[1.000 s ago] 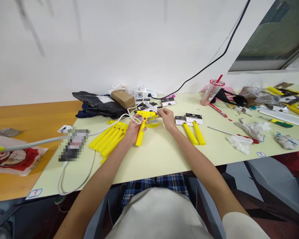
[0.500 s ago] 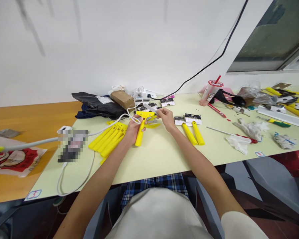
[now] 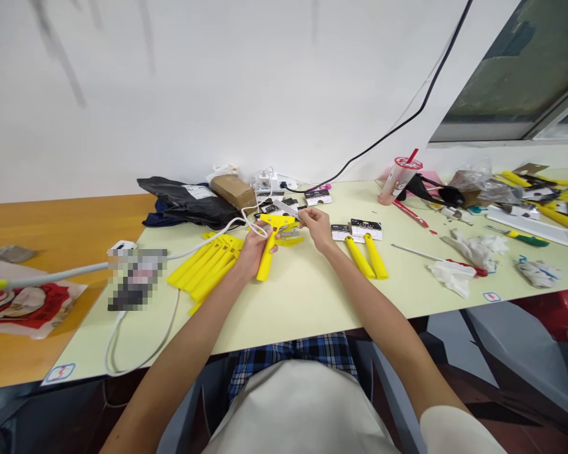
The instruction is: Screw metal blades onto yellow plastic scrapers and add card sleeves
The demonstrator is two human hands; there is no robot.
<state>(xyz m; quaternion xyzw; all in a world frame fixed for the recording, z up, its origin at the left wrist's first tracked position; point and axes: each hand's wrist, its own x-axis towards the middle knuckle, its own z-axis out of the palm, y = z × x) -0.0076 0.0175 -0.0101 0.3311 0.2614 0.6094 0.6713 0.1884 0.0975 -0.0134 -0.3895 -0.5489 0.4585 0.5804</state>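
Left hand: grasping a yellow T-shaped scraper handle over the pale table.
Right hand: pinching a thin grey strip near the handle's crosspiece.
Yellow handles: overlapping, left of the left hand.
Carded tools: two, yellow-handled, right of the right hand.

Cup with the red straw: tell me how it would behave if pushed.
The cup would probably tip if pushed high, being tall and narrower at the base than the lid. Lying down, it might roll, given its round sides. The protruding straw could snag.
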